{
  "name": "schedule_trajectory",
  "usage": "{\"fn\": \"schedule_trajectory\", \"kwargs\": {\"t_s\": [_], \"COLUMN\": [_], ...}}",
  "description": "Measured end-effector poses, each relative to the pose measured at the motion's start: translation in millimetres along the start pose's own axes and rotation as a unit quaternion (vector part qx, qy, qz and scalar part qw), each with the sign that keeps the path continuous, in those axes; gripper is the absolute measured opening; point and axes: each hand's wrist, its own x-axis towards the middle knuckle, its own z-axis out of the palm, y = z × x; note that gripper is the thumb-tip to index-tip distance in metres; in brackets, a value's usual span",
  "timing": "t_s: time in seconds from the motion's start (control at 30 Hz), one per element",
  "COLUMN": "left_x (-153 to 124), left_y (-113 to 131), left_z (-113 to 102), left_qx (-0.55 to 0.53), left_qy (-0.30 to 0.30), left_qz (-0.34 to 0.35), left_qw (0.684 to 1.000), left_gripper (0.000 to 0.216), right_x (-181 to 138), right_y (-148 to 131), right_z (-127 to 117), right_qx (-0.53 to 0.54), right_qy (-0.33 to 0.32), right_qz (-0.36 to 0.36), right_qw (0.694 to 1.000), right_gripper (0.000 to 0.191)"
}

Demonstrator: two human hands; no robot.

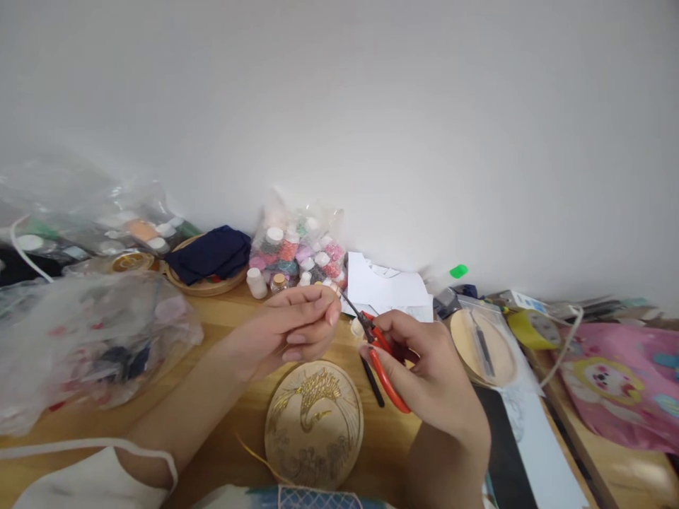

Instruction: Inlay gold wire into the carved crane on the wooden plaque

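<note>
My left hand point(297, 325) is raised above the table with its fingers pinched together; what lies between them is too small to make out. In my right hand point(429, 367) is a pair of red-handled scissors point(389, 382), whose narrow dark tips point up and left, close to my left fingertips. Below and between the hands lies a round embroidery hoop point(314, 452), its pale fabric carrying a gold stitched bird and drawn grey lines. A gold thread point(259, 458) trails off the hoop's left side. Next to the hoop is a slim black stick point(373, 382), partly hidden by the scissors.
Clear bags of small bead jars point(297, 247) stand against the wall. Navy cloth point(212, 254) rests on a hoop at the left, behind a plastic bag point(100, 339). White paper point(387, 286), another hoop point(461, 339), yellow tape point(533, 329) and a pink bag point(620, 382) lie rightward.
</note>
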Motion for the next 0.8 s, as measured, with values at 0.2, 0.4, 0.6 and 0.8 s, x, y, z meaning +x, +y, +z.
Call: {"fn": "schedule_trajectory", "kwargs": {"t_s": [0.2,0.4,0.6,0.8], "left_x": [0.1,-0.2,-0.7,-1.7], "left_y": [0.3,-1.5,-1.4,-1.6], "left_z": [4.0,4.1,5.1,4.8], "left_qx": [0.014,0.013,0.031,0.064], "left_qy": [0.013,0.01,0.026,0.059], "left_qz": [0.004,0.0,0.004,0.012], "left_qw": [1.0,1.0,0.999,0.996], "left_gripper": [0.027,0.024,0.024,0.024], "right_x": [-3.7,-4.7,-5.9,-8.9], "right_y": [-0.9,-0.6,-2.1,-4.1], "right_z": [-1.8,-1.7,-2.5,-3.9], "right_qx": [-0.006,-0.024,-0.039,-0.057], "right_qy": [0.003,0.009,0.016,0.023], "right_qz": [-0.009,-0.032,-0.047,-0.025], "right_qw": [1.0,0.999,0.998,0.998], "right_gripper": [0.022,0.021,0.019,0.014]}}
